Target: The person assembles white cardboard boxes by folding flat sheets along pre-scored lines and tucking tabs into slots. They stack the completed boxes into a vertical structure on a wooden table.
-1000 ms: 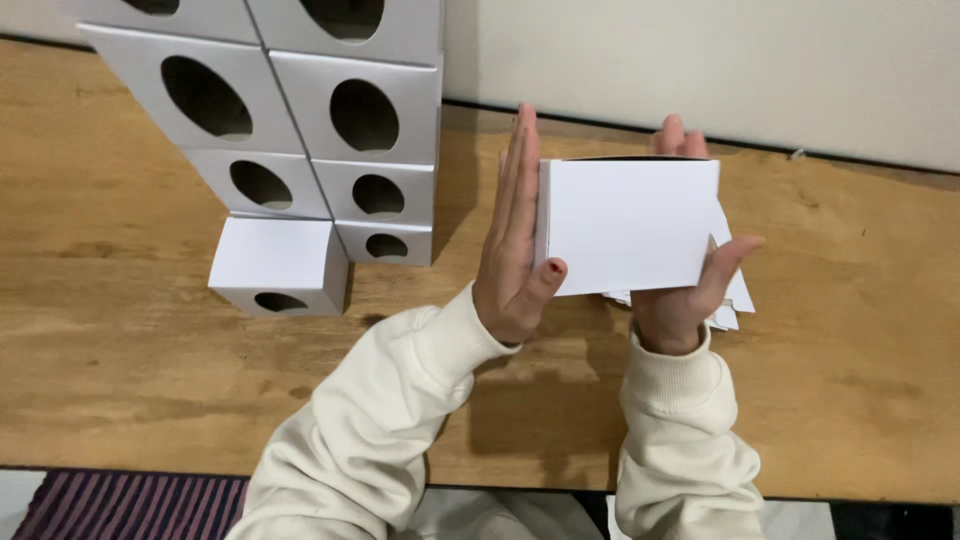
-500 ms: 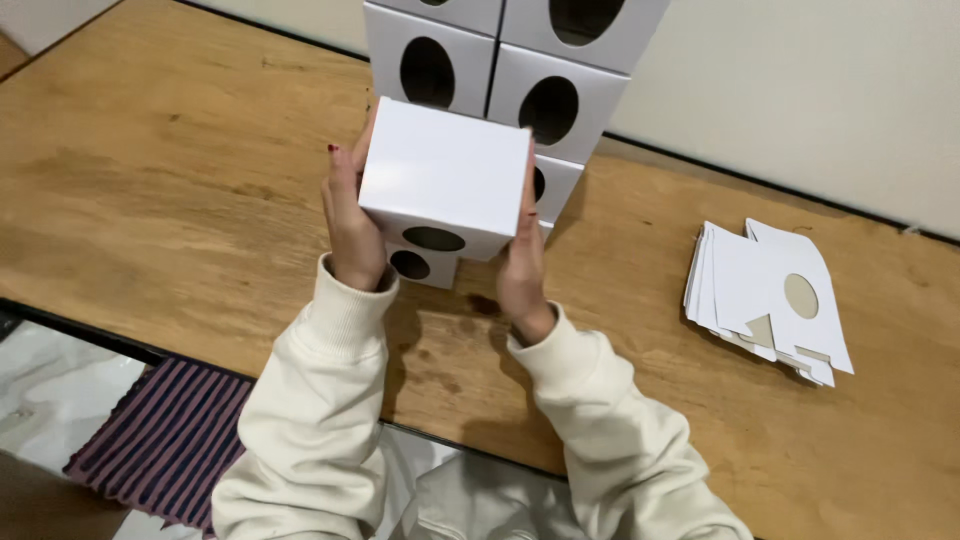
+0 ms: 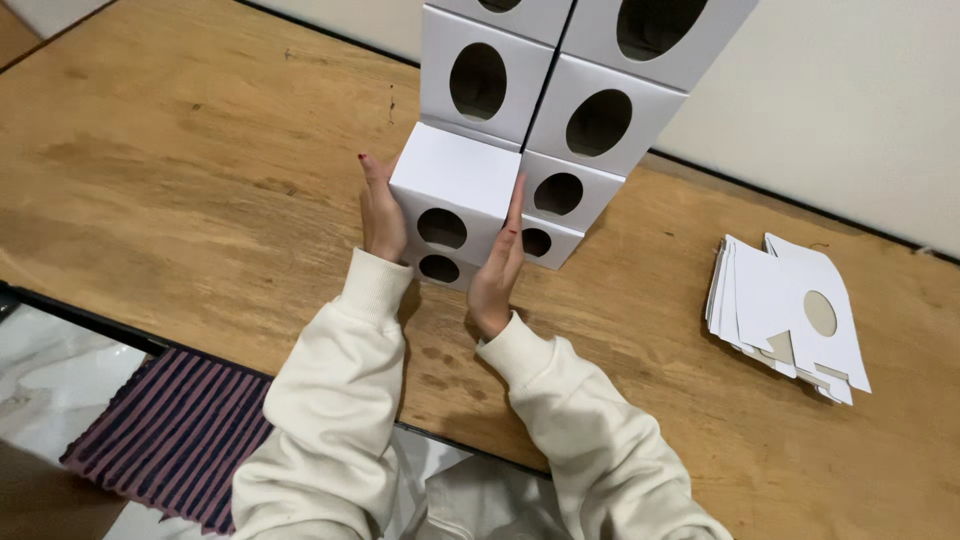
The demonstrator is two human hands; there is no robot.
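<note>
A white folded cardboard box (image 3: pixel 455 190) with an oval hole in its front sits on top of another white box (image 3: pixel 440 268) on the wooden table (image 3: pixel 200 180). My left hand (image 3: pixel 381 213) presses flat against its left side and my right hand (image 3: pixel 497 268) against its right side, so the box is held between both palms. Right behind it rises a stack of like white boxes with oval holes (image 3: pixel 570 90), two columns wide.
A pile of flat unfolded white box blanks (image 3: pixel 785 312) lies on the table to the right. A light wall runs behind the table. Below the table's near edge are a striped purple rug (image 3: pixel 170 440) and pale floor.
The box travelled from in front of me to the stack at the left and came down onto the lone front box. Both hands stay on its sides.
</note>
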